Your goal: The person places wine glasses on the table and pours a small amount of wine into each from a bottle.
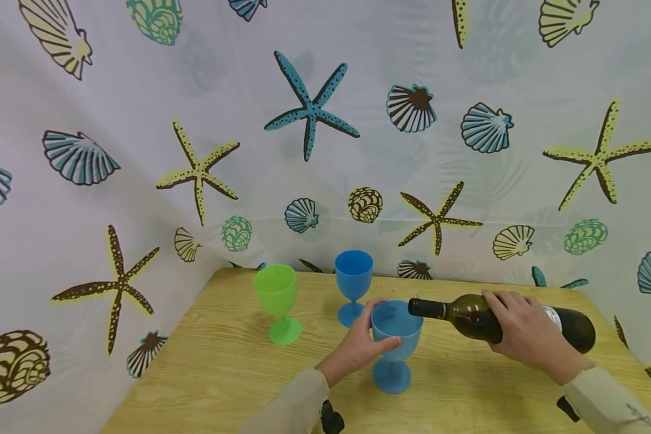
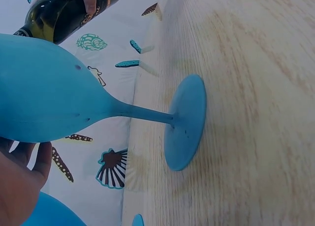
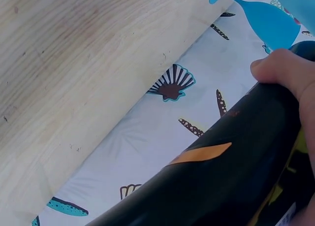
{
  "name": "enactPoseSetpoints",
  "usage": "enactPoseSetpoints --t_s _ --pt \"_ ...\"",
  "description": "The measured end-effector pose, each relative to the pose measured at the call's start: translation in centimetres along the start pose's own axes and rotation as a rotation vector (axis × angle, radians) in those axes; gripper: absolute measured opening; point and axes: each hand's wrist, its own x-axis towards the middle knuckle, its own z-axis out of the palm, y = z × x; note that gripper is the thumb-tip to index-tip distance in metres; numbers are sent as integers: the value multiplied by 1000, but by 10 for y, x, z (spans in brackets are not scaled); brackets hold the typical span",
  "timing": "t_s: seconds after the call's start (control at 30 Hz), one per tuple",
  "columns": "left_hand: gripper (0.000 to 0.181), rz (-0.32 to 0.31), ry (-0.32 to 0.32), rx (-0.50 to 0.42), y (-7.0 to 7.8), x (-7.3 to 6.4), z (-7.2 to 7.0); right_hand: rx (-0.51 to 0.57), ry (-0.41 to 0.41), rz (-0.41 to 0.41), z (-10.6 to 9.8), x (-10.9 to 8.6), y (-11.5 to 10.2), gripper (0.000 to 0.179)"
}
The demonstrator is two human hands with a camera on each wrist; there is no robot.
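Observation:
A light blue plastic goblet (image 1: 398,346) stands upright on the wooden table, its round foot (image 2: 186,122) flat on the wood in the left wrist view. My left hand (image 1: 358,346) holds its bowl from the left, with thumb and fingers around the side. My right hand (image 1: 526,328) grips a dark wine bottle (image 1: 474,316) around its body. The bottle lies nearly level, tilted slightly neck-up, with its mouth over the goblet's right rim. No liquid shows at the mouth. In the right wrist view, the bottle (image 3: 206,177) fills the lower right.
A darker blue goblet (image 1: 354,277) stands behind the held one. To the left stands a green goblet (image 1: 276,292). The wooden table (image 1: 206,361) ends at a white curtain (image 1: 325,199) printed with shells and starfish, which also hangs along both sides.

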Motion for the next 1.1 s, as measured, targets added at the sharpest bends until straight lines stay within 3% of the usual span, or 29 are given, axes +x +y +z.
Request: enactPoseSetpoints --t_s 0.47,0.77,1.1 --pt "74 -24 1 -4 0 1 1 -34 -33 -26 -8 0 7 98" --pt "72 -33 1 -4 2 1 1 -61 14 -83 -13 4 11 100" --pt "73 -25 -10 -7 1 1 0 -102 -14 -95 -20 8 11 98"
